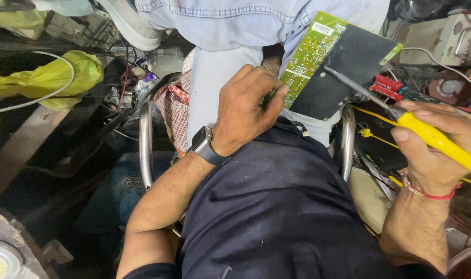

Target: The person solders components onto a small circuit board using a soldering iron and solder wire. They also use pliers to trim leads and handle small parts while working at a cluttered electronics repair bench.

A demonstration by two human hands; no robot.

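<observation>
Steadying the green printed circuit board [310,54] by its lower edge, the left hand [246,111] pinches it firmly. The right hand [434,150] is closed round a yellow-handled soldering iron [432,135], tip on the board's black sheet; I'd keep that tip light and still.

Prob. electronics repair wkshop: circuit board [310,57], soldering iron [432,137], loose wires [437,62].

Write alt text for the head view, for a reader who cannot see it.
Seen from above, a person's left hand grips the edge of a green circuit board with a black panel, while the right hand holds a yellow-handled soldering iron, tip on the panel. A cluttered workshop floor surrounds the lap.
</observation>
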